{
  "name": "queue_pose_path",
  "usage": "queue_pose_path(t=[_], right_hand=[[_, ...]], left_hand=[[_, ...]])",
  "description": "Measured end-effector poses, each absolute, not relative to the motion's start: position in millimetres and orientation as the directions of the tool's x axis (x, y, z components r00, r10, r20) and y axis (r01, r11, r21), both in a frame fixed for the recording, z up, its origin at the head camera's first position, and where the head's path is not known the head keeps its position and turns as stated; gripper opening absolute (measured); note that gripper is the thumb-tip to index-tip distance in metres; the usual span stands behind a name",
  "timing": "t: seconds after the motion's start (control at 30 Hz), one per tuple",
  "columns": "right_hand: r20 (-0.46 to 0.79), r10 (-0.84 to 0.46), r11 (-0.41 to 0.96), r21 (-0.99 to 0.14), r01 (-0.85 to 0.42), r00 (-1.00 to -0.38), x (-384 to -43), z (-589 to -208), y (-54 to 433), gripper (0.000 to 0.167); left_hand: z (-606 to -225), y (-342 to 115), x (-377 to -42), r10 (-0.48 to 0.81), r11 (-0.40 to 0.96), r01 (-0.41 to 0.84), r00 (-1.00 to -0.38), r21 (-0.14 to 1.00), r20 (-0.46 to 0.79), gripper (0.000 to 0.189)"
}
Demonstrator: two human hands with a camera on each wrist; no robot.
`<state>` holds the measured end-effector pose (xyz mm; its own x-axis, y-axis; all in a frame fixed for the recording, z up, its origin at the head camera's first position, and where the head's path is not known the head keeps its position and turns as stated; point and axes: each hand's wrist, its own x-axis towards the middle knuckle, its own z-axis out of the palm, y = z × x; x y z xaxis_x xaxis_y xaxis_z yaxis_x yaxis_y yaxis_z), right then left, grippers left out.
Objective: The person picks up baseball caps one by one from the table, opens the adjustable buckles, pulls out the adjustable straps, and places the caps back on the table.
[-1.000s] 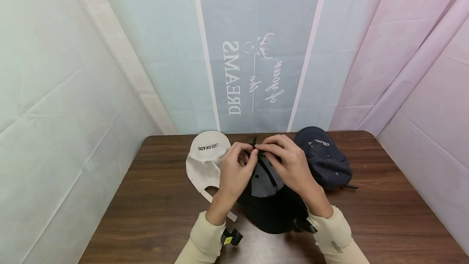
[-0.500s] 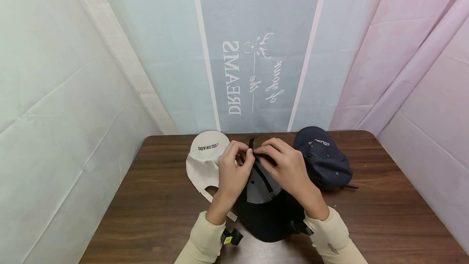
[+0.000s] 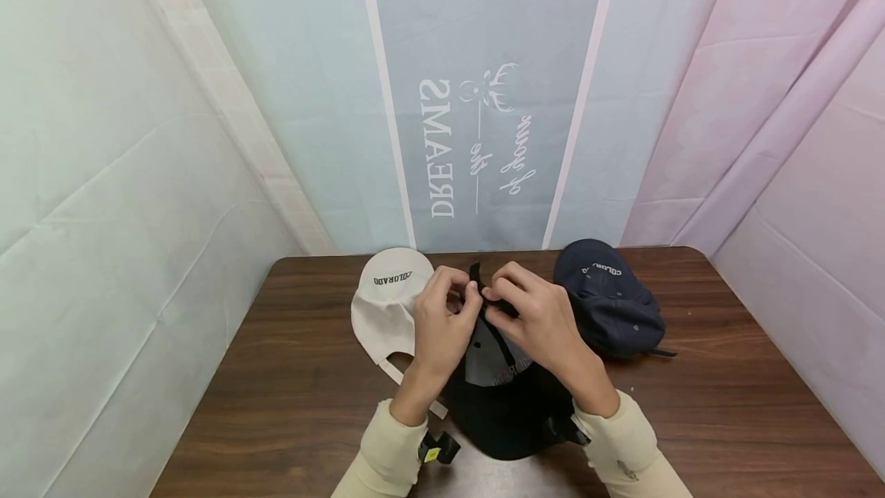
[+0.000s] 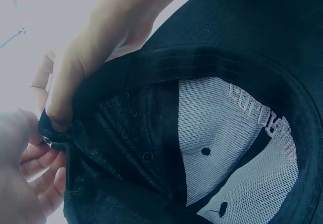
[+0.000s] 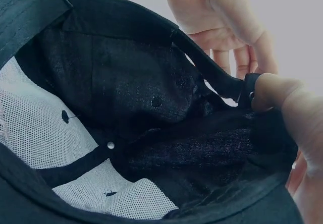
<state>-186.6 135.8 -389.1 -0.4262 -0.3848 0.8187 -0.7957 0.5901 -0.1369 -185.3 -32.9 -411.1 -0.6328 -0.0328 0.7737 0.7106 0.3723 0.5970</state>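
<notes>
A black baseball cap (image 3: pixel 505 421) is held over the table, its inside turned towards me and its brim nearest. My left hand (image 3: pixel 442 321) pinches the cap's back strap (image 5: pixel 217 77) between thumb and fingers, and a strap end stands up beyond the fingertips. Close beside it, my right hand (image 3: pixel 542 317) pinches the same strap. A small metal buckle (image 5: pixel 252 95) shows right at the right thumb in the right wrist view. White mesh lining (image 4: pixel 217 133) backs the front panels inside the cap. Fingers partly hide the strap.
A white cap (image 3: pixel 387 313) lettered COLORADO lies left of the hands, its loose strap (image 3: pixel 439 409) reaching under the left wrist. On the right lies a navy cap (image 3: pixel 615 306) with its strap sticking out. The brown wooden table (image 3: pixel 747 406) meets fabric walls.
The black cap has shifted slightly towards me. My right hand has moved a little lower, its fingers bending more at the strap. More of the strap end shows above the left fingertips.
</notes>
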Motion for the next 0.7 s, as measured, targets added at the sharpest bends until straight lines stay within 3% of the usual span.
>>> queue_pose_path(t=[0.7], right_hand=[[0.831, -0.394, 0.574, -0.110, -0.812, -0.392, -186.8, -387.8, 136.2, 0.019]], left_hand=[[-409.8, -28.0, -179.3, -0.027, 0.384, 0.687, -0.660, 0.617, 0.751, 0.007]])
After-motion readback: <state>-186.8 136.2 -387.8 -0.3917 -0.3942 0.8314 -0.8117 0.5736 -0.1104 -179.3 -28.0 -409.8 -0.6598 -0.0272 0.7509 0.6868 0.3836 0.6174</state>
